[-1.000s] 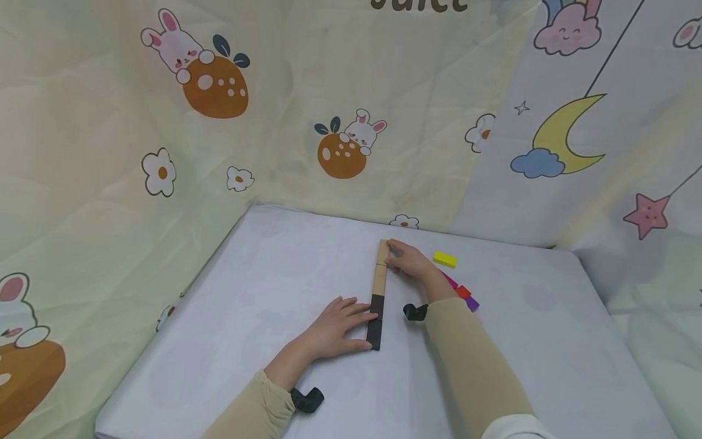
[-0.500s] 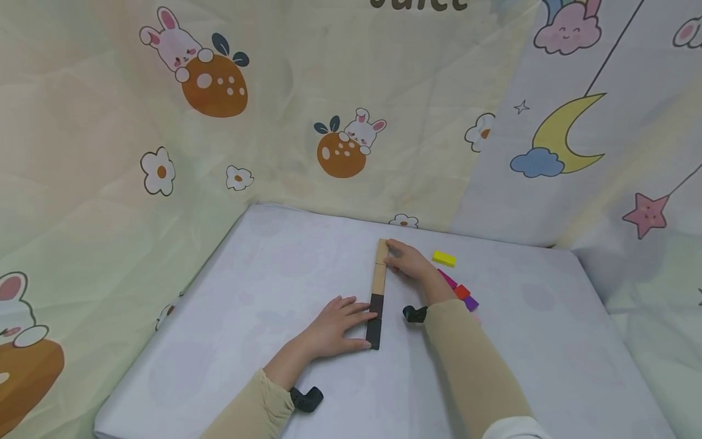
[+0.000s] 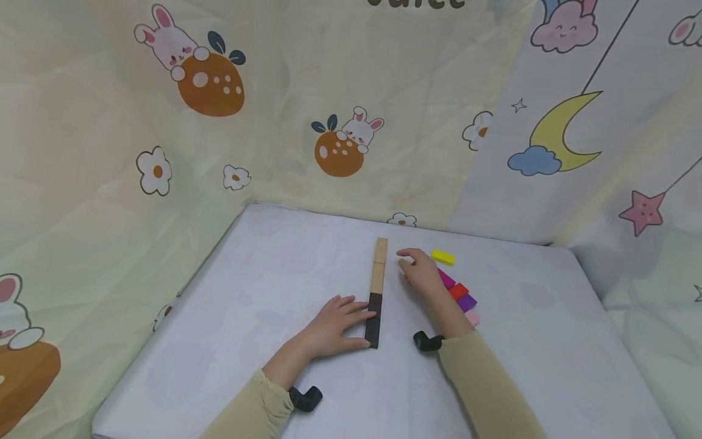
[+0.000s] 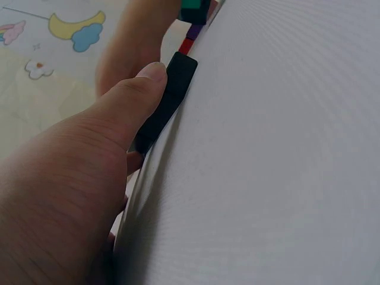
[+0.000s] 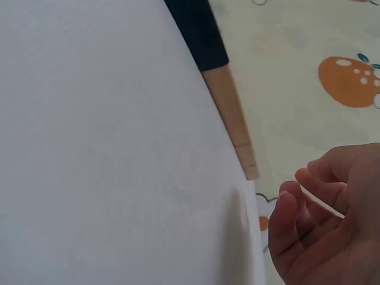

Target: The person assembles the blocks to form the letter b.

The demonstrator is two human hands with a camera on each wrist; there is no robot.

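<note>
Two black blocks [image 3: 372, 334] and two plain wooden blocks [image 3: 378, 278] lie end to end in one straight row on the white table, black at the near end. My left hand [image 3: 333, 329] rests beside the black pair, fingers spread and fingertips at the left side. In the left wrist view its thumb [image 4: 153, 72] lies against a black block [image 4: 178, 77]. To the right of the wooden end hovers my right hand [image 3: 425, 274], fingers loosely bent with nothing between them. The right wrist view shows a gap between that hand [image 5: 326, 214] and the wooden blocks [image 5: 228, 104].
Right of my right hand lies a yellow block [image 3: 443, 257]. Below it is a cluster of a magenta block [image 3: 446, 278], a red block [image 3: 458, 291], a purple block [image 3: 467, 303] and a pink block [image 3: 472, 317]. A printed cloth [image 3: 285, 73] hangs behind the table [image 3: 219, 366].
My right hand has let go of the far wooden block and drawn back to the right, uncovering more of the coloured cluster. The left hand and the row stay put.
</note>
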